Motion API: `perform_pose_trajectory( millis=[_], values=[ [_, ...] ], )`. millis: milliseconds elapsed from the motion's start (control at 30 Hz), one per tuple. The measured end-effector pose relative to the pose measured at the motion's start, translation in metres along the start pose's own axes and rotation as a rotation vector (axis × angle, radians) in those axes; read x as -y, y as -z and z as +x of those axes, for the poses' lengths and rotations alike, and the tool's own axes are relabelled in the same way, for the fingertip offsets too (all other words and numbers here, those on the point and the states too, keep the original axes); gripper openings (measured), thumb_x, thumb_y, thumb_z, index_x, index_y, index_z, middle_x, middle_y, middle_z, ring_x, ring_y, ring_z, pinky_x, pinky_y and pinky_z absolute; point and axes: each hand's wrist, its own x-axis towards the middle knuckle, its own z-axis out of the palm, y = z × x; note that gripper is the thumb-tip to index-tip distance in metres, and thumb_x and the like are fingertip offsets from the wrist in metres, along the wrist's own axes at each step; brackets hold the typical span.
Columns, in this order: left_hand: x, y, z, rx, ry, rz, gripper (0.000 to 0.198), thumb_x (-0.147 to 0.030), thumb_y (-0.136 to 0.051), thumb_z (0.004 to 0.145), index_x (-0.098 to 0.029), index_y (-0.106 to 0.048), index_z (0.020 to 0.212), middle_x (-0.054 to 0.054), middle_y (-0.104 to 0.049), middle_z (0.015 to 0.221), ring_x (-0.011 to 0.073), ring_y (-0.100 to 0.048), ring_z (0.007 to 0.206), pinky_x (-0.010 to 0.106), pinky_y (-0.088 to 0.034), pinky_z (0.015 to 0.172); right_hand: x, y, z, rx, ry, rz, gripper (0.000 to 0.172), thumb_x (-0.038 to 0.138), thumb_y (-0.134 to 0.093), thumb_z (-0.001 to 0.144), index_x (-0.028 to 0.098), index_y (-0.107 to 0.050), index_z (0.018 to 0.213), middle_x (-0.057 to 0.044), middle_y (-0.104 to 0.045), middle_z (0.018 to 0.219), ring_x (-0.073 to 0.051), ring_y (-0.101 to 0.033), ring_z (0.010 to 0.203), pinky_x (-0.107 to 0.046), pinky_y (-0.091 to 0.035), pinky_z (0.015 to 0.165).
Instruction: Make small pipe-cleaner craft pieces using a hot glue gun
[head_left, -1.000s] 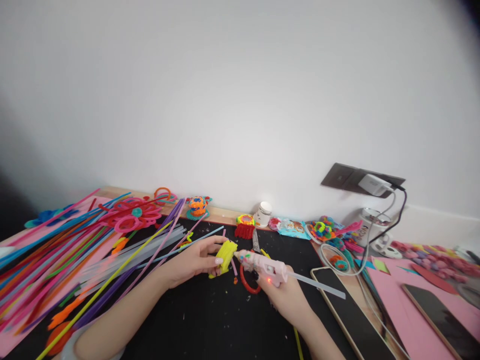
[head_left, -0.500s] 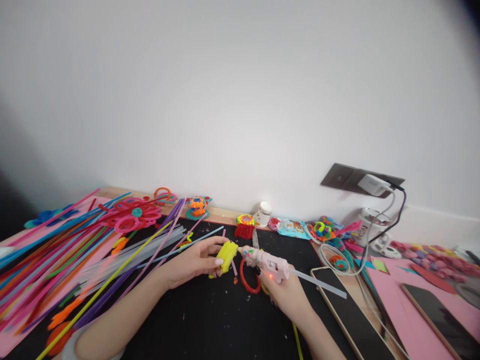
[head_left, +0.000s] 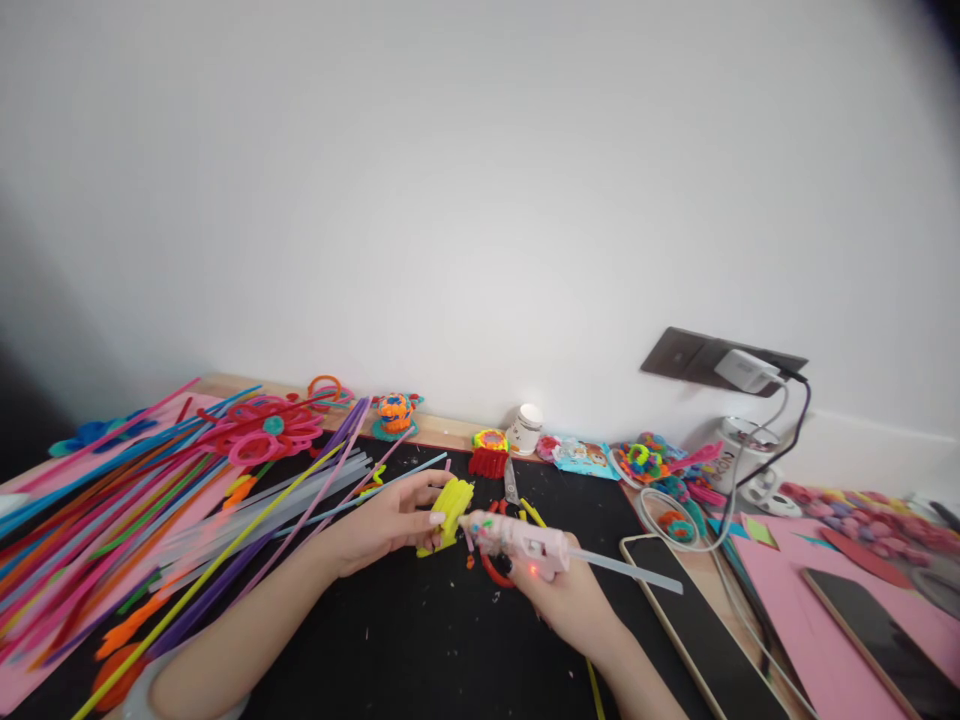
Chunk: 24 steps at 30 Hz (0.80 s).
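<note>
My left hand [head_left: 397,520] pinches a bundle of bent yellow pipe cleaners [head_left: 450,510] between thumb and fingers, raised over the black mat [head_left: 360,640]. Wrapped around the handle of a pale pink glue gun [head_left: 529,545], my right hand [head_left: 566,600] points its nozzle left. The tip is at the right side of the yellow bundle; I cannot tell whether it touches. A red light glows on the gun, and a translucent glue stick [head_left: 630,570] juts from its back. Behind the gun lie red-handled scissors [head_left: 511,482], partly hidden by it.
Loose coloured pipe cleaners [head_left: 75,545] spread over the left side, with a pink looped flower [head_left: 274,425] behind them. A paper cup [head_left: 526,428] stands by the wall. To the right are a phone [head_left: 697,630], a white cable [head_left: 720,545], a mug [head_left: 739,455] and pink paper [head_left: 784,600].
The glue gun in my right hand has moved left and slightly down, its nozzle now lower along the yellow bundle. The bundle has turned a little in my left hand.
</note>
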Motion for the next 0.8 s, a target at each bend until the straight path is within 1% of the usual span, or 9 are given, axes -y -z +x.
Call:
perform_pose_trajectory(
  millis=[67,100,233,367,467,567,633,700,800],
  values=[
    [0.000,0.000,0.000,-0.012,0.003,-0.001,0.044,-0.026,-0.068,0.079,-0.023,-0.049,0.118,0.007,-0.057,0.112,0.0139,-0.056,0.079,0.025,-0.041,0.066,0.001,-0.001,-0.001,0.064,0.035,0.013,0.020,0.016,-0.051,0.075,0.017,-0.069,0.081,0.003,-0.054,0.058,-0.010,-0.040,0.050,-0.021,-0.034,0.048],
    [0.000,0.000,0.000,-0.014,0.004,-0.001,0.044,-0.026,-0.069,0.079,-0.023,-0.049,0.119,0.007,-0.057,0.113,0.0135,-0.056,0.078,0.025,-0.041,0.066,0.001,-0.001,-0.001,0.061,0.035,0.004,0.019,0.016,-0.051,0.075,0.017,-0.069,0.080,0.003,-0.054,0.058,-0.011,-0.041,0.051,-0.020,-0.034,0.049],
    [0.001,0.002,0.001,-0.016,0.006,0.010,0.044,-0.026,-0.068,0.080,-0.024,-0.049,0.119,0.008,-0.057,0.116,0.0128,-0.057,0.078,0.025,-0.043,0.067,-0.006,-0.002,0.000,-0.104,-0.022,-0.089,0.018,0.022,-0.052,0.075,0.015,-0.064,0.063,0.004,-0.044,0.050,-0.010,-0.036,0.047,-0.021,-0.031,0.044],
    [0.006,0.003,0.003,-0.024,-0.042,0.035,0.053,-0.020,-0.073,0.073,-0.023,-0.049,0.120,0.008,-0.058,0.119,0.0198,-0.058,0.099,0.030,-0.046,0.078,-0.008,-0.002,0.002,-0.130,-0.050,-0.062,0.020,0.023,-0.051,0.075,0.013,-0.069,0.077,0.003,-0.049,0.051,-0.011,-0.039,0.045,-0.022,-0.034,0.044],
    [0.009,0.006,0.006,-0.050,-0.068,0.073,0.062,-0.014,-0.075,0.068,-0.024,-0.047,0.122,0.008,-0.057,0.120,0.0216,-0.057,0.104,0.035,-0.046,0.086,-0.005,-0.001,0.002,-0.169,-0.096,-0.081,0.022,0.024,-0.054,0.073,0.012,-0.071,0.080,0.001,-0.055,0.052,-0.014,-0.047,0.047,-0.024,-0.040,0.045],
    [0.011,0.007,0.009,-0.109,-0.064,0.178,0.058,-0.013,-0.072,0.069,-0.024,-0.048,0.121,0.007,-0.059,0.116,0.0205,-0.060,0.099,0.034,-0.048,0.083,-0.004,0.000,0.002,-0.199,-0.088,-0.053,0.019,0.023,-0.058,0.070,0.014,-0.072,0.079,-0.004,-0.066,0.065,-0.020,-0.060,0.061,-0.026,-0.048,0.055],
    [0.012,0.008,0.010,-0.146,-0.068,0.245,0.056,-0.012,-0.069,0.069,-0.023,-0.048,0.120,0.006,-0.059,0.116,0.0190,-0.061,0.094,0.032,-0.049,0.080,-0.004,0.000,0.003,-0.197,-0.057,-0.035,0.019,0.022,-0.058,0.068,0.015,-0.071,0.080,-0.005,-0.069,0.073,-0.021,-0.063,0.067,-0.027,-0.050,0.060],
    [0.014,0.007,0.009,-0.171,-0.088,0.304,0.055,-0.011,-0.066,0.069,-0.023,-0.048,0.119,0.005,-0.058,0.116,0.0167,-0.061,0.087,0.030,-0.049,0.077,-0.006,0.000,0.003,-0.200,-0.032,-0.034,0.018,0.022,-0.058,0.069,0.017,-0.070,0.081,-0.005,-0.069,0.075,-0.021,-0.063,0.066,-0.027,-0.051,0.060],
    [0.014,0.005,0.008,-0.177,-0.118,0.419,0.051,-0.010,-0.062,0.070,-0.022,-0.050,0.117,0.003,-0.060,0.108,0.0141,-0.060,0.079,0.027,-0.049,0.071,-0.009,-0.001,0.002,-0.229,-0.012,-0.076,0.013,0.023,-0.058,0.068,0.019,-0.067,0.077,-0.003,-0.067,0.073,-0.019,-0.062,0.062,-0.026,-0.051,0.058]
  ],
)
